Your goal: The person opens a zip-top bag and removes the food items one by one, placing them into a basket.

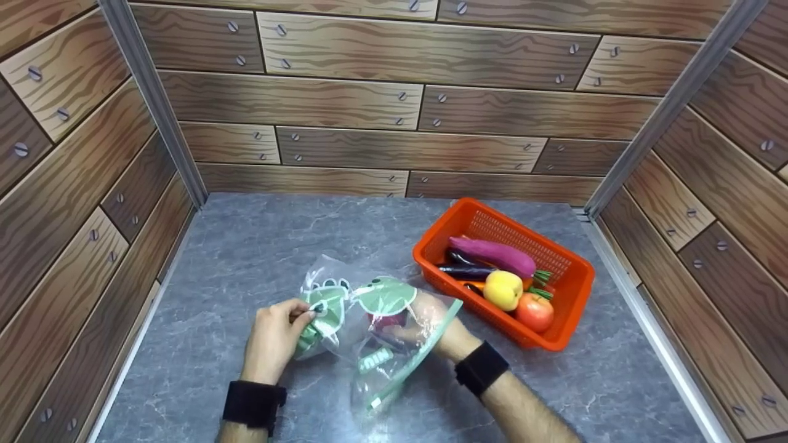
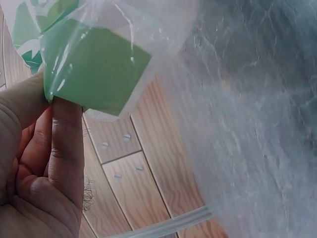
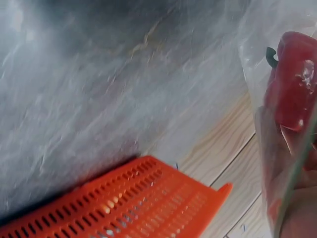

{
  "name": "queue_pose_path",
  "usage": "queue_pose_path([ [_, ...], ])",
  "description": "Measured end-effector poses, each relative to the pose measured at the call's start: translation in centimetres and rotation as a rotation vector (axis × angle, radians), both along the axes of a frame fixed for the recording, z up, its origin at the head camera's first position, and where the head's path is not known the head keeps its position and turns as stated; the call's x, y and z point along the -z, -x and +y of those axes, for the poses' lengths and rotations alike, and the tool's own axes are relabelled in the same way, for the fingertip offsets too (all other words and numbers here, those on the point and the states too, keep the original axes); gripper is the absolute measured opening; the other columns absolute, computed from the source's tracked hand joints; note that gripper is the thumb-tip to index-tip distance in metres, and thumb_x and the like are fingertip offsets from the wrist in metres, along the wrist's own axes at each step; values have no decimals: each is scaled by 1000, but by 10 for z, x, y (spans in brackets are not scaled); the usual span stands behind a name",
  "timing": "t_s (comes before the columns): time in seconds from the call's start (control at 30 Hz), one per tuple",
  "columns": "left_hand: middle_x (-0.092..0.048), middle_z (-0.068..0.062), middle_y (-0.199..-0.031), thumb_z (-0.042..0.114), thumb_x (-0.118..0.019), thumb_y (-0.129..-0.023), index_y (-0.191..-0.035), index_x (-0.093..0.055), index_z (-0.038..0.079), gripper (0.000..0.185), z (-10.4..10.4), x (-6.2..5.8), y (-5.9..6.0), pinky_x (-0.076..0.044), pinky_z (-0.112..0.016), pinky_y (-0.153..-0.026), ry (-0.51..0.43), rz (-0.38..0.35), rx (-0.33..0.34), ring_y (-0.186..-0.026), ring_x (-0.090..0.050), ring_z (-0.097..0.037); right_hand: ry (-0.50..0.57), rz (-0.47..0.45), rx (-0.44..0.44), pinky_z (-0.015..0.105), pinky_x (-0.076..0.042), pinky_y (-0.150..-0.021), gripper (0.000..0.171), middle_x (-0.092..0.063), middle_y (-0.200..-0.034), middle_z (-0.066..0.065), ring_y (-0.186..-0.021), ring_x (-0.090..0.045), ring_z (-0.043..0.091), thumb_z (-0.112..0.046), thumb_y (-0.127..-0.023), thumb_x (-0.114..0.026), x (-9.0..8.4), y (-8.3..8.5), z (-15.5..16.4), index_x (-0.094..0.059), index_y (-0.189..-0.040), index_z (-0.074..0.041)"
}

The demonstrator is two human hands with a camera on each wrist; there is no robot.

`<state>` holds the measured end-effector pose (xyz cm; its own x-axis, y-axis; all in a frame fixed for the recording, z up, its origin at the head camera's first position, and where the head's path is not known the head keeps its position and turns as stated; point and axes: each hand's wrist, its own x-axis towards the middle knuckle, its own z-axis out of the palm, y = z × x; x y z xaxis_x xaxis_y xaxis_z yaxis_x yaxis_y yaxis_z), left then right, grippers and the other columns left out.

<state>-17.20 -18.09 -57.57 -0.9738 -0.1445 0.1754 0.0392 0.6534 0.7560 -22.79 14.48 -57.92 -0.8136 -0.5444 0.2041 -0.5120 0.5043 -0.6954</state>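
A clear zip bag (image 1: 381, 363) with green and white print spans the space between both hands in the head view. My left hand (image 1: 274, 335) pinches its printed side between thumb and fingertips; the left wrist view shows the green film (image 2: 99, 69) in that pinch. Inside the bag, seen through the plastic, my right hand (image 1: 425, 323) holds a red bell pepper (image 3: 297, 79) with a green stem. The bag's pale green zip edge (image 1: 418, 357) runs across near the right wrist. Plastic and print partly hide the right fingers.
To the right stands an orange-red plastic basket (image 1: 569, 320). In it lie a purple-pink long vegetable (image 1: 492, 253), dark eggplants (image 1: 465, 272), a yellow bell pepper (image 1: 503, 290), a red round fruit (image 1: 534, 312) and something orange. Wood-patterned walls (image 1: 345, 98) surround the grey marbled table (image 1: 246, 246).
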Motion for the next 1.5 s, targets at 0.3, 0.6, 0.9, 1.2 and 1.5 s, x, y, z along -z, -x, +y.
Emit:
queue_pose_path([
  [0.3, -91, -10, -103, 11, -90, -104, -113, -90, 7, 10, -8, -10, 3, -71, -44, -84, -13, 21, -48, -92, -85, -23, -217, 141, -2, 52, -61, -127, 79, -77, -157, 6, -145, -74, 25, -33, -96, -98, -14, 6, 10, -63, -165, -17],
  [0.6, -90, -15, -107, 10, -86, -108, -120, -88, 3, 15, -14, -19, 14, -72, -47, -86, -44, 46, -96, -95, -87, -30, -155, 75, 24, 46, -68, -116, 72, -80, -147, 3, -130, -79, 18, -22, -95, -100, -33, 4, 23, -67, -159, -17],
  [0.9, -90, -21, -113, 11, -84, -109, -123, -87, -1, 18, -32, -22, 20, -71, -57, -94, -43, 81, -160, -101, -87, -38, -198, 218, 87, 41, -70, -100, 66, -80, -136, 7, -115, -78, 19, -27, -98, -99, -49, 11, 50, -67, -153, -8],
  [1.2, -89, -25, -115, 13, -82, -111, -125, -86, -1, 19, -53, -21, 19, -71, -57, -95, -54, 62, -200, -101, -87, -39, -183, 212, 204, 49, -70, -107, 66, -82, -140, 12, -122, -81, 26, -27, -97, -101, -64, 29, 82, -68, -150, -7],
  [1.5, -88, -25, -118, 12, -81, -112, -128, -85, -2, 22, -73, -19, 34, -59, -15, -76, -89, 59, -255, -102, -86, -39, -217, 79, 314, 61, -67, -112, 65, -80, -143, 22, -129, -80, 39, -28, -103, -95, -71, 66, 110, -62, -154, -8],
])
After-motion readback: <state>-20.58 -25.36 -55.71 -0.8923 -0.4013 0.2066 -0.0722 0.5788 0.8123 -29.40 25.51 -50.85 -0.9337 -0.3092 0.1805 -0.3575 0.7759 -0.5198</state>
